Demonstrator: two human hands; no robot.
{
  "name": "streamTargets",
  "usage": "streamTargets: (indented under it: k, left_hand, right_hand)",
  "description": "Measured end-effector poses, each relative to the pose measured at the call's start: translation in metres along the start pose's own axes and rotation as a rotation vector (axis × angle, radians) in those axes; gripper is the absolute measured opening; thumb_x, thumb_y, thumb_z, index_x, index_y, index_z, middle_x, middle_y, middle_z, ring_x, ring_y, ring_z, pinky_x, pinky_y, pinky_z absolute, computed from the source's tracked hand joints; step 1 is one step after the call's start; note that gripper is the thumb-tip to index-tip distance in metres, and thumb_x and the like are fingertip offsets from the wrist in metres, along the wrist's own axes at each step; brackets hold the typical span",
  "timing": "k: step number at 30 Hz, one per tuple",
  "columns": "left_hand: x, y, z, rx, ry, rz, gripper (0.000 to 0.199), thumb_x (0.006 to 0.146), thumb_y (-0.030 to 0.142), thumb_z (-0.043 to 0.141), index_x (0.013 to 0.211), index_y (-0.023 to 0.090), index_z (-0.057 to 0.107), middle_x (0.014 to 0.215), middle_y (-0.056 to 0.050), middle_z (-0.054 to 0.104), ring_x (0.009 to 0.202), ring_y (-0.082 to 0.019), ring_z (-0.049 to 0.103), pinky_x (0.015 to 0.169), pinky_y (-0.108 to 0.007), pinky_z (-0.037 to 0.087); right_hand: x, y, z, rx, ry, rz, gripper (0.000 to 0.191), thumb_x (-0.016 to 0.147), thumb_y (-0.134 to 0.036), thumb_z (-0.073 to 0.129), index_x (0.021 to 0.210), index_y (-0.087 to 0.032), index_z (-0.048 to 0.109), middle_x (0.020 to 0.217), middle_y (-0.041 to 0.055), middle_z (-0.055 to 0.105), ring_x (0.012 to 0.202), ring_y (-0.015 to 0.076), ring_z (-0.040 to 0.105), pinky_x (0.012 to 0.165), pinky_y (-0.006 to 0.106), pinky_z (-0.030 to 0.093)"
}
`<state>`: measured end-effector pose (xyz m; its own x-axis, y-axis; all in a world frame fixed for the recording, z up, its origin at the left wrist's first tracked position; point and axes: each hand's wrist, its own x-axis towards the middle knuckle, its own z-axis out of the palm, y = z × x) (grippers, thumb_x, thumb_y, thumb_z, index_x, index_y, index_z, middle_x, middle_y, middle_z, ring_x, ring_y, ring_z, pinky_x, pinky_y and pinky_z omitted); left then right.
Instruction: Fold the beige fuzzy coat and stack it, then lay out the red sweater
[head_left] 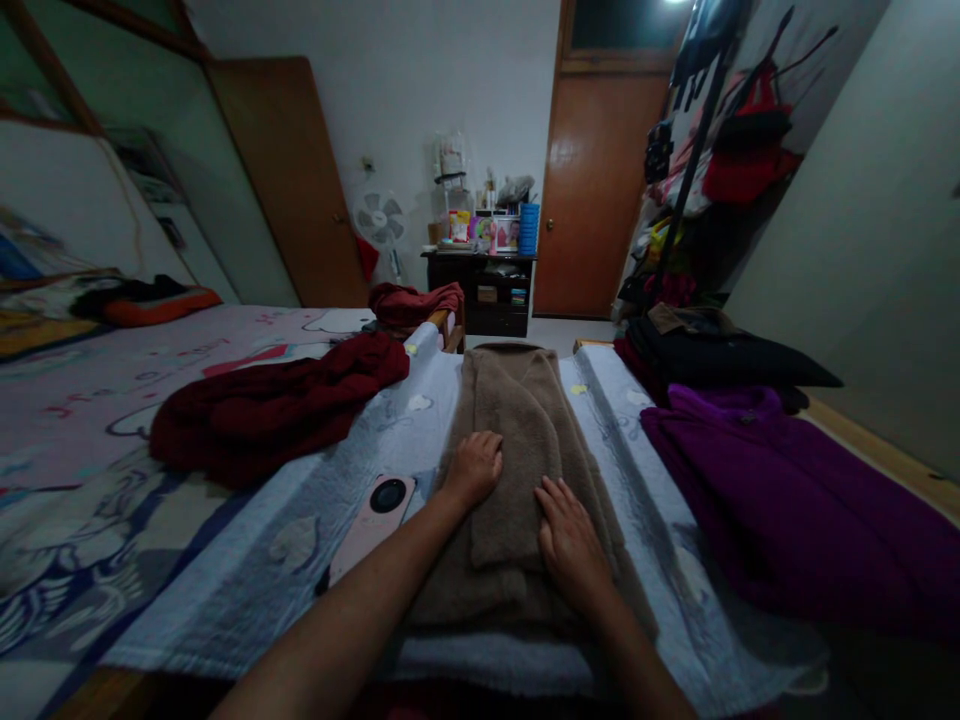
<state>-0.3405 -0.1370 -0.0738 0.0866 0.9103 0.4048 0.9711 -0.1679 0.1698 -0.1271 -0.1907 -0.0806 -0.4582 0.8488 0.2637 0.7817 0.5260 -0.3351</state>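
Observation:
A brown fleecy garment (517, 430), folded into a long narrow shape, lies on a pale blue patterned cloth (300, 560). Its folded sleeve runs down the middle. My left hand (475, 468) rests on the garment's left side, fingers lightly curled and pointing right, gripping nothing that I can see. Lower down on the right, my right hand (571, 540) lies flat on the fabric with its fingers stretched out. Left of the garment, partly behind my left forearm, is a pink phone (373, 525) with a round black camera.
A dark red garment (277, 405) lies bunched at the left, beside a bed with a printed sheet (187, 345). Folded purple clothing (795, 500) and a black folded stack (720, 350) sit on the right. Beyond are a dark cabinet (442, 290), a fan (381, 220) and a wooden door (592, 190).

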Motion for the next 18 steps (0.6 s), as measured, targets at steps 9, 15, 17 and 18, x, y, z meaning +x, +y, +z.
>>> streamTargets:
  k: [9,15,17,18]
  left_hand:
    - [-0.038,0.019,-0.022,-0.027,-0.136,0.058,0.038,0.095,0.027,0.041,0.131,0.018,0.052,0.127,-0.009,0.059,0.116,-0.023,0.053,0.102,-0.037,0.040]
    - [-0.057,0.045,-0.031,-0.046,-0.387,-0.056,0.063,0.097,0.046,0.035,0.148,0.010,0.032,0.152,-0.019,0.036,0.143,-0.030,0.029,0.114,-0.046,0.027]
    - [-0.059,0.051,-0.031,-0.026,-0.414,-0.095,0.063,0.097,0.044,0.035,0.150,0.011,0.028,0.155,-0.020,0.031,0.145,-0.031,0.024,0.114,-0.049,0.025]
    - [-0.060,0.054,-0.030,-0.014,-0.412,-0.113,0.063,0.097,0.043,0.035,0.151,0.011,0.027,0.155,-0.020,0.029,0.145,-0.032,0.023,0.114,-0.050,0.025]
  right_hand:
    - [0.000,0.001,0.000,-0.004,-0.012,-0.005,0.054,0.085,-0.013,0.038,0.137,-0.012,0.052,0.150,0.0071,0.043,0.143,0.0221,0.029,0.117,0.040,0.028]
    - [0.000,0.002,0.003,0.015,0.019,-0.009,0.054,0.085,-0.014,0.038,0.137,-0.015,0.052,0.149,0.0063,0.044,0.143,0.0219,0.030,0.116,0.041,0.029]
    - [0.000,0.002,0.003,0.017,0.020,-0.009,0.054,0.085,-0.014,0.038,0.137,-0.015,0.052,0.149,0.0067,0.044,0.143,0.0221,0.030,0.116,0.041,0.030]
    - [0.000,0.002,0.003,0.017,0.019,-0.009,0.054,0.085,-0.014,0.038,0.137,-0.014,0.052,0.149,0.0070,0.044,0.143,0.0221,0.030,0.116,0.041,0.030]
